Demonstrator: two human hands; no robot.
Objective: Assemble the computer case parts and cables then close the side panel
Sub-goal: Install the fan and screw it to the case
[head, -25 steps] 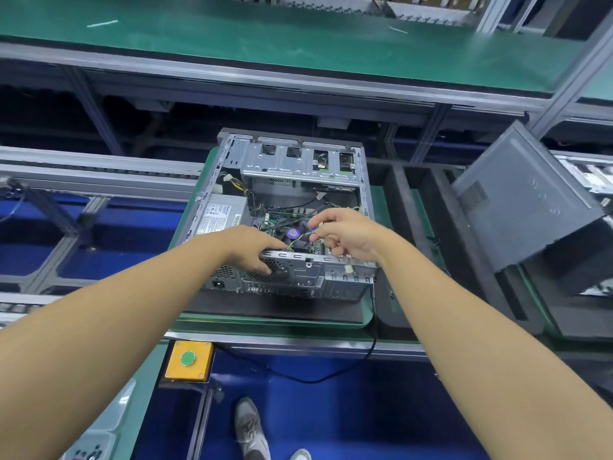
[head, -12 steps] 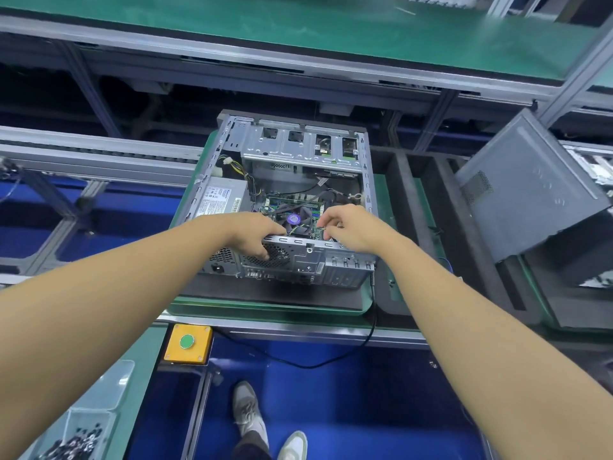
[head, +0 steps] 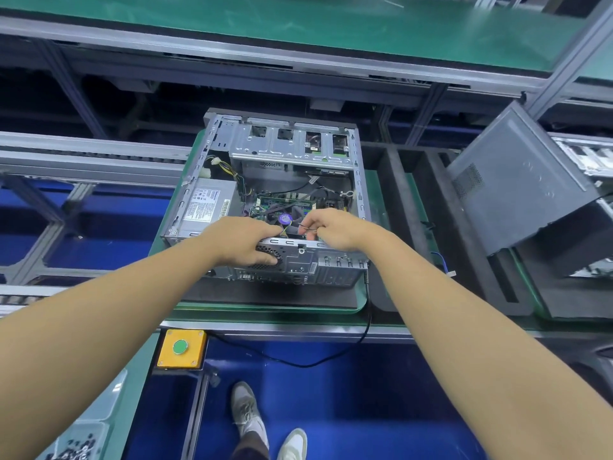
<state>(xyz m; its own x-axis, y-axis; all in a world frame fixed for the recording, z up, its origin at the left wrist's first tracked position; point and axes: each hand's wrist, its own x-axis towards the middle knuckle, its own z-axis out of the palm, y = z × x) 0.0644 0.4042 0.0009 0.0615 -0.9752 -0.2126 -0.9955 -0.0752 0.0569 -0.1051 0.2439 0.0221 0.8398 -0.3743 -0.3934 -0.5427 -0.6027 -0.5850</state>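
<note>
An open silver computer case (head: 288, 147) lies on its side on a green pallet, its power supply (head: 207, 205) at the left and motherboard with a fan (head: 286, 218) inside. My left hand (head: 245, 240) rests over the case's near rear edge, fingers curled on the fan grille. My right hand (head: 331, 227) pinches a thin cable (head: 306, 226) just above that edge, beside the fan. The grey side panel (head: 510, 180) leans tilted against a stand at the right, off the case.
A yellow box with a green button (head: 180, 348) sits at the near bench edge. A black cable (head: 331, 356) hangs down from the pallet. A bin of screws (head: 74, 448) is at the bottom left. Black foam dividers (head: 394, 200) stand right of the case. My shoes show below.
My right hand has closed its fingertips on a thin cable near the fan. My left hand has shifted slightly along the rear edge. The view has tilted a little.
</note>
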